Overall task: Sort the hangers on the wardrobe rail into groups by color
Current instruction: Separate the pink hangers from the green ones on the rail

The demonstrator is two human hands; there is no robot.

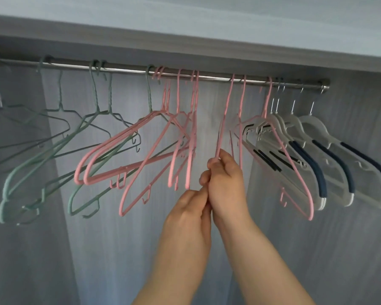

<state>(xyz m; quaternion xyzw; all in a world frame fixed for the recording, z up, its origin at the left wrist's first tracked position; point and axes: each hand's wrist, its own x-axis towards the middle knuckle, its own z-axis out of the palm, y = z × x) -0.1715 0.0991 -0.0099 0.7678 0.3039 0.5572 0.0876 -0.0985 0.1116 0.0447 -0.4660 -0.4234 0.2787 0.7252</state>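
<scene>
A metal wardrobe rail (128, 71) runs across the top. Several green hangers (42, 155) hang on its left part. Several pink hangers (110, 155) hang in the middle. Several white hangers with dark blue pads (337, 155) hang at the right, with one pink hanger (295, 164) in front of them. My right hand (226, 179) pinches the lower end of a pink hanger (226, 115) that hangs edge-on near the middle. My left hand (188, 208) sits just below and left of it, fingertips touching the right hand's fingers, nothing visibly held.
A grey shelf board (207, 38) runs just above the rail. The wardrobe's grey back panel (350, 249) is behind the hangers. The rail's end bracket (324, 84) is at the right. A gap on the rail lies between the middle pink group and the held hanger.
</scene>
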